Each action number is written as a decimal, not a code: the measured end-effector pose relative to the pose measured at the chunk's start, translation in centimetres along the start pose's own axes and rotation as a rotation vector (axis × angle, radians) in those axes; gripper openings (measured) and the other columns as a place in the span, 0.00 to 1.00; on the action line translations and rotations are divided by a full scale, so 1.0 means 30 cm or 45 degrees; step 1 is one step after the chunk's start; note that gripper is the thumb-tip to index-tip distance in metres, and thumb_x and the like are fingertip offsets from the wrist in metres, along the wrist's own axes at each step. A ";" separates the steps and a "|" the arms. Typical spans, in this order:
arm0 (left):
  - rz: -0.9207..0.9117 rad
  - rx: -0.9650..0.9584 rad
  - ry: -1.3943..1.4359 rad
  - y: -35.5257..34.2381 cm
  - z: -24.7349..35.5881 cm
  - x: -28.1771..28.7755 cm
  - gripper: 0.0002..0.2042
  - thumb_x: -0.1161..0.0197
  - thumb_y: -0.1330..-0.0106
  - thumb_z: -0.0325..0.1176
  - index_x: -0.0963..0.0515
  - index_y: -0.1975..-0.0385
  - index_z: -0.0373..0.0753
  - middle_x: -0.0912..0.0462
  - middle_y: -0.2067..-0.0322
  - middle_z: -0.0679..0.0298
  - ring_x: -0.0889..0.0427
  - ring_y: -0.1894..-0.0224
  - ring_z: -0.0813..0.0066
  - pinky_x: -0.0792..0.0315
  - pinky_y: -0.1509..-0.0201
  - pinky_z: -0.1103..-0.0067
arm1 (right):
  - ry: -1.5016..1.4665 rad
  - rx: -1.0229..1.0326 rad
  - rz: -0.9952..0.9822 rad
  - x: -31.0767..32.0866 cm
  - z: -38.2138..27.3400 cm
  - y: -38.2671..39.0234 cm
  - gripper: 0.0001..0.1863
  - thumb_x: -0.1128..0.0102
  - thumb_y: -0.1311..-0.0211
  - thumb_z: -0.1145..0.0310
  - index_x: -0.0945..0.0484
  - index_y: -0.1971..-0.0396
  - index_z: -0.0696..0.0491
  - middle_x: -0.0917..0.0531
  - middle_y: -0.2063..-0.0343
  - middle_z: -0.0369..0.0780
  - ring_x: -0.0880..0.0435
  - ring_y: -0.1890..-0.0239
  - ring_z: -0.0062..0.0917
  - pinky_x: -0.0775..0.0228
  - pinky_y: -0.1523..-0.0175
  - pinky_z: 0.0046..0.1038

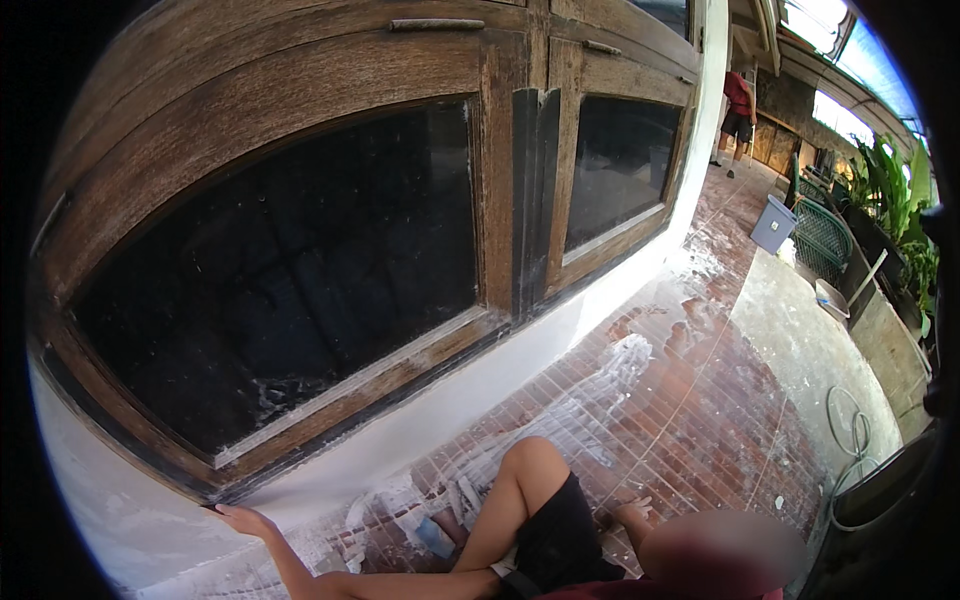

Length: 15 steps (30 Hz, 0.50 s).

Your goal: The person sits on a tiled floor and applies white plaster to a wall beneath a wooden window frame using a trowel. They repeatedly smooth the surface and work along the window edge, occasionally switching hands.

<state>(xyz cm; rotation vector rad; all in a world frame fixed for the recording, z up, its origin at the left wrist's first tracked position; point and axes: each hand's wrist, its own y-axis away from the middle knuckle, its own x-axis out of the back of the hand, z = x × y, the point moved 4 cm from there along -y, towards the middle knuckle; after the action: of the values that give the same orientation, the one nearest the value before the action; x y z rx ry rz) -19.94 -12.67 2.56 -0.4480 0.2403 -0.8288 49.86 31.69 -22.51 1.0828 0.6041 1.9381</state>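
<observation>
On the grey plastic bucket (pixel 774 224), which is far to the right of the large brown wooden window frame (pixel 300 90), we see a small pale label; its writing is too small for us to read.

Our left hand (pixel 248 521) is just under the lower left corner of this frame. Its fingers are narrow and hold a small, thin, dark thing (pixel 212 508), at the smooth white wall (pixel 545 378); what kind of thing it is, we cannot tell. Our right hand (pixel 632 511) is to the lower right of the frame, with fingers a little spread upon the red-brown ribbed tiles (pixel 690 420), which carry white smears.

Below the frame, near our bent leg, lies a pale blue flat piece (pixel 435 537). The tiled floor makes a long strip between the wall and the straight edge of the grey concrete slab (pixel 800 325). It stretches to the right of the frame, toward a standing person in a red shirt (pixel 738 98). On the slab's far side lies a looped pale hose (pixel 858 433).
</observation>
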 end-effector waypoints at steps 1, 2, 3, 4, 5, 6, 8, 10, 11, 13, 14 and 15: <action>-0.001 -0.004 0.009 0.012 0.012 0.002 0.26 0.61 0.22 0.41 0.43 0.31 0.28 0.43 0.30 0.46 0.41 0.31 0.49 0.49 0.27 0.71 | -0.003 -0.003 0.000 0.000 0.001 -0.004 0.85 0.22 0.76 0.30 0.77 0.27 0.48 0.64 0.26 0.49 0.49 0.26 0.42 0.47 0.28 0.41; -0.026 0.010 -0.007 0.031 0.022 0.003 0.26 0.61 0.22 0.40 0.43 0.31 0.28 0.43 0.30 0.46 0.41 0.30 0.49 0.49 0.27 0.71 | -0.010 -0.007 0.006 0.001 0.001 -0.005 0.85 0.22 0.76 0.29 0.77 0.27 0.49 0.64 0.26 0.49 0.49 0.26 0.43 0.47 0.28 0.41; -0.055 0.049 -0.020 0.059 0.026 0.005 0.26 0.60 0.22 0.40 0.44 0.31 0.28 0.43 0.30 0.46 0.41 0.30 0.50 0.50 0.27 0.71 | -0.018 -0.012 0.011 0.002 0.002 -0.003 0.85 0.22 0.76 0.29 0.77 0.27 0.49 0.64 0.26 0.49 0.49 0.26 0.43 0.47 0.28 0.42; -0.061 0.018 -0.020 0.080 0.035 0.008 0.26 0.60 0.22 0.40 0.44 0.31 0.28 0.43 0.30 0.46 0.42 0.30 0.51 0.50 0.27 0.71 | -0.020 -0.013 0.014 0.004 0.005 0.002 0.85 0.23 0.76 0.29 0.77 0.27 0.49 0.64 0.26 0.49 0.49 0.26 0.43 0.47 0.28 0.42; -0.091 0.021 -0.068 0.100 0.039 0.008 0.26 0.60 0.22 0.40 0.44 0.31 0.28 0.44 0.30 0.47 0.42 0.29 0.51 0.50 0.27 0.71 | 0.004 -0.001 0.002 0.004 0.006 0.010 0.85 0.23 0.76 0.29 0.77 0.27 0.49 0.64 0.26 0.49 0.49 0.26 0.43 0.47 0.28 0.42; -0.097 -0.047 -0.103 0.122 0.046 0.007 0.26 0.60 0.22 0.39 0.44 0.31 0.29 0.44 0.30 0.47 0.43 0.29 0.51 0.50 0.27 0.71 | -0.001 0.024 0.017 0.010 0.008 0.021 0.78 0.24 0.69 0.32 0.72 0.27 0.49 0.64 0.26 0.50 0.53 0.26 0.46 0.44 0.31 0.43; -0.115 -0.115 -0.120 0.132 0.051 0.009 0.25 0.61 0.22 0.39 0.45 0.30 0.30 0.45 0.29 0.48 0.44 0.28 0.52 0.51 0.26 0.71 | 0.048 0.081 0.012 0.018 0.012 0.048 0.65 0.28 0.54 0.37 0.61 0.26 0.49 0.62 0.26 0.51 0.60 0.26 0.53 0.37 0.36 0.45; -0.132 -0.065 -0.071 0.115 0.043 0.007 0.25 0.62 0.21 0.39 0.46 0.29 0.33 0.47 0.28 0.49 0.46 0.28 0.53 0.53 0.25 0.71 | 0.053 0.087 -0.005 0.026 0.019 0.073 0.65 0.28 0.54 0.38 0.61 0.26 0.49 0.62 0.26 0.50 0.59 0.26 0.53 0.37 0.36 0.45; -0.129 -0.050 -0.064 0.103 0.040 0.006 0.25 0.62 0.21 0.39 0.47 0.29 0.33 0.48 0.28 0.49 0.46 0.27 0.53 0.54 0.25 0.71 | 0.054 0.085 -0.011 0.030 0.021 0.082 0.65 0.28 0.54 0.38 0.61 0.26 0.49 0.62 0.25 0.49 0.59 0.26 0.53 0.37 0.36 0.45; -0.110 0.044 -0.024 0.082 0.029 0.003 0.25 0.63 0.21 0.39 0.47 0.29 0.33 0.48 0.28 0.49 0.47 0.27 0.53 0.54 0.25 0.71 | 0.108 0.105 -0.001 0.036 0.019 0.091 0.65 0.28 0.54 0.38 0.61 0.26 0.49 0.62 0.25 0.49 0.59 0.26 0.53 0.37 0.35 0.45; -0.117 0.047 -0.054 0.082 0.028 0.001 0.25 0.63 0.21 0.39 0.47 0.29 0.33 0.48 0.28 0.49 0.47 0.27 0.53 0.54 0.25 0.71 | 0.144 0.119 -0.011 0.034 0.015 0.091 0.65 0.28 0.54 0.37 0.61 0.26 0.48 0.62 0.25 0.48 0.58 0.26 0.53 0.37 0.35 0.46; -0.123 0.016 -0.083 0.088 0.029 -0.002 0.25 0.63 0.21 0.39 0.47 0.29 0.33 0.48 0.28 0.49 0.47 0.27 0.53 0.54 0.25 0.72 | 0.164 0.130 0.000 0.034 0.011 0.089 0.65 0.28 0.55 0.37 0.61 0.26 0.48 0.62 0.25 0.48 0.58 0.26 0.53 0.38 0.35 0.46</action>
<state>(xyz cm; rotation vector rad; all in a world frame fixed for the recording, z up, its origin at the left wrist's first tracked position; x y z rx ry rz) -17.93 -10.81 2.08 -0.4772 0.1539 -0.9081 48.71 31.08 -19.96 1.0255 0.7813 2.0066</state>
